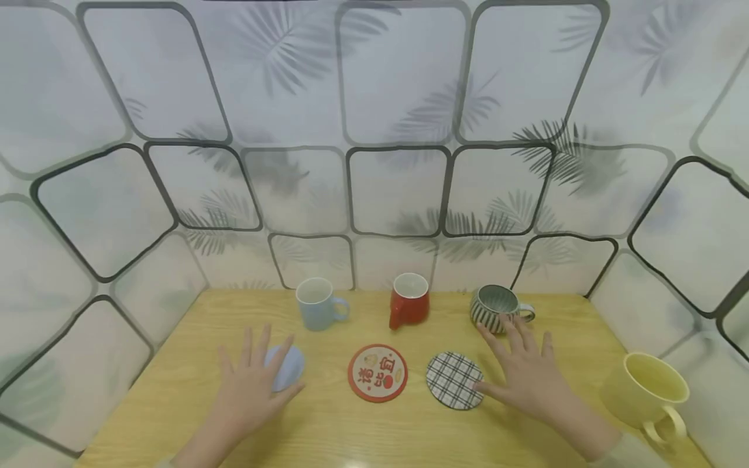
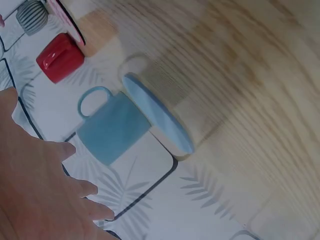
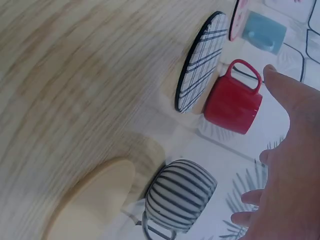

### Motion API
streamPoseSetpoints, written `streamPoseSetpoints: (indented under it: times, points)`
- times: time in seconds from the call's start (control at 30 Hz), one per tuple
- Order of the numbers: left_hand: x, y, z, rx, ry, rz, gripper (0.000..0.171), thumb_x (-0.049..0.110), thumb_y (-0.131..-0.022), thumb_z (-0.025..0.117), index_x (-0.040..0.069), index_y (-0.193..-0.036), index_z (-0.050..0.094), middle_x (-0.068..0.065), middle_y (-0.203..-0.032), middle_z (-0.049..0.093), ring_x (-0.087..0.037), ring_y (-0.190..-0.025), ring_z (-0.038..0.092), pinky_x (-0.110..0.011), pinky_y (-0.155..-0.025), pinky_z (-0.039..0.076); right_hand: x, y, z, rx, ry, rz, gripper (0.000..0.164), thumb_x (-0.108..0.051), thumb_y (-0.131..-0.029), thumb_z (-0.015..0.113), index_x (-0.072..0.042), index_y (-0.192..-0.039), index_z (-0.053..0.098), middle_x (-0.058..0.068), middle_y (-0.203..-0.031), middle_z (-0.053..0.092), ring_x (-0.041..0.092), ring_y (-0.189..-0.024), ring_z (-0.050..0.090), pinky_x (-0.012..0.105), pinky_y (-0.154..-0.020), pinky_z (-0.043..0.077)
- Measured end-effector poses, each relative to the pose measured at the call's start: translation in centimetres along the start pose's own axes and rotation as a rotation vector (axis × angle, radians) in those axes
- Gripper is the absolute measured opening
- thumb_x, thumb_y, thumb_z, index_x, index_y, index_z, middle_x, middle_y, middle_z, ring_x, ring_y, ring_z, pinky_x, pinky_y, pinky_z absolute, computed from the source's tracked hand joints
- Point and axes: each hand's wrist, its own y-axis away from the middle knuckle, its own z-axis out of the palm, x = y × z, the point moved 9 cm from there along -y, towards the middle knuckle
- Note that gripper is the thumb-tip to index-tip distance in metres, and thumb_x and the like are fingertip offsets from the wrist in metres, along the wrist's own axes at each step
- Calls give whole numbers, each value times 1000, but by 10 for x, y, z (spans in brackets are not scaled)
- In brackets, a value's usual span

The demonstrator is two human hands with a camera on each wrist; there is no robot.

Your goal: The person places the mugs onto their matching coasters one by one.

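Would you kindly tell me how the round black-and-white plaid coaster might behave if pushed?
The plaid coaster is probably fairly stiff, as it shows no curl or crease. Lying flat and low on the wood-grained tabletop, it would likely slide rather than tip or roll.

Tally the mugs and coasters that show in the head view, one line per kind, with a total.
Mugs: 4 (blue mug, red mug, striped mug, yellow mug)
Coasters: 3 (blue coaster, red-rimmed coaster, plaid coaster)
Total: 7
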Motion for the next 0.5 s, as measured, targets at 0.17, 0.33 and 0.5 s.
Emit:
streamPoseSetpoints:
  times: [0.17, 0.33, 0.5]
  points:
    - [-9, 3, -1, 5, -19, -12, 80, 60, -94, 71, 16, -157, 52, -32, -167, 34, -64, -152, 30, -94, -110, 18, -10, -8, -3, 30, 0, -20, 102, -71, -82, 77, -21, -163, 40, 32, -163, 38, 59, -149, 38, 90, -110, 29]
    - [-18, 6, -1, -11, -35, -33, 81, 61, -95, 69, 15, -158, 50, -33, -167, 33, -65, -151, 29, -93, -111, 15, -22, -20, -7, 32, -9, -40, 101, -70, -84, 76, -20, -164, 41, 31, -162, 40, 57, -149, 39, 88, -110, 33]
    - [-25, 7, 0, -28, -29, -59, 80, 58, -96, 69, 14, -159, 49, -34, -167, 31, -65, -152, 26, -93, -113, 12, -35, -30, -11, 43, -39, -64, 99, -69, -85, 76, -18, -163, 43, 31, -162, 41, 58, -148, 41, 88, -113, 29]
